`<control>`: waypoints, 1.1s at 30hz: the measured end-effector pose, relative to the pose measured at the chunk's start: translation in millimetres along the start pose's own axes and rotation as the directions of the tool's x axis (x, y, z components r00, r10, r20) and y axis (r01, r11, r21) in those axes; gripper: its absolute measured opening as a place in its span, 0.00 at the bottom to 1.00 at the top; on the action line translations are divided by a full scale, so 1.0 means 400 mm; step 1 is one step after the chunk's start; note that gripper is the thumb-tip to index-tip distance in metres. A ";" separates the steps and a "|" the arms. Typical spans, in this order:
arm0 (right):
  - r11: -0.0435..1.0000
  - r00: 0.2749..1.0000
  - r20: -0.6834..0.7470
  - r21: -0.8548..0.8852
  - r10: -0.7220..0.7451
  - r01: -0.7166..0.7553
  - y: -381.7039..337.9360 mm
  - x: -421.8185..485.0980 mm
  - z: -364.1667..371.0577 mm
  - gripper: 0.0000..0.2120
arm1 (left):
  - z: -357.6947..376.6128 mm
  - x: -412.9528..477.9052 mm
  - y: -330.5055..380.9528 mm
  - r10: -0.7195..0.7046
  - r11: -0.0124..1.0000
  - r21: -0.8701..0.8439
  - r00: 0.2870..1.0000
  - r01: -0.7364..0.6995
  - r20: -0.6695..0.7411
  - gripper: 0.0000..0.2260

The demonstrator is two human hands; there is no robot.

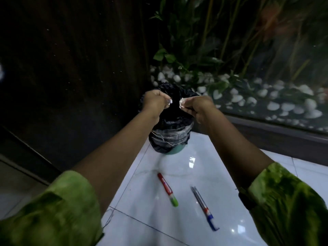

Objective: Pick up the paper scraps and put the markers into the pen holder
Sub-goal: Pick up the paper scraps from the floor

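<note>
Both my hands are stretched out over the mouth of a bin lined with a black bag (170, 137). My left hand (154, 103) pinches a small white paper scrap (169, 101) at its fingertips. My right hand (198, 107) pinches another white paper scrap (182, 103). The two scraps are a little apart, above the bag's dark opening. On the white tiled floor nearer to me lie a red marker with a green cap (167, 189) and a blue pen with a clear barrel (204, 207). No pen holder is in view.
The bin stands at the far edge of the glossy white tiles (186, 174). A dark wall (71, 68) rises on the left. Behind a low dark ledge (275, 132) on the right is a bed of white pebbles (275, 103) with green plants (186, 41).
</note>
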State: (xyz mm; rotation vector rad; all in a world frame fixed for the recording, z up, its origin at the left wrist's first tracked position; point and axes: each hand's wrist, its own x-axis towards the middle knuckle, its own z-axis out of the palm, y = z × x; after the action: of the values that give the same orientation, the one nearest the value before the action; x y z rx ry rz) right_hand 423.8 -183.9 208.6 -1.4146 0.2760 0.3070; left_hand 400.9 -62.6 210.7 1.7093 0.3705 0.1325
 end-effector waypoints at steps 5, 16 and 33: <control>0.987 0.998 0.043 -0.156 0.055 -0.048 0.002 0.048 0.034 0.14 | -0.001 0.038 -0.019 0.034 0.973 0.230 0.998 -0.022 -0.048 0.17; 0.992 0.990 -0.072 -0.025 -0.123 0.122 0.029 -0.071 -0.049 0.07 | -0.009 -0.058 -0.018 0.054 0.989 0.128 0.993 -0.067 0.106 0.07; 0.996 0.981 -0.192 -0.075 0.032 -0.048 0.186 -0.403 -0.333 0.07 | 0.090 -0.416 -0.063 -0.095 0.985 0.168 0.940 0.041 0.327 0.10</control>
State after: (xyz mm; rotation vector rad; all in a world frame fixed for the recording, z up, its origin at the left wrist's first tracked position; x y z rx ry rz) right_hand 245.7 -313.5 181.1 -1.5208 0.4541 0.2170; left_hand 250.8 -146.1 199.6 1.8351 0.1892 -0.2440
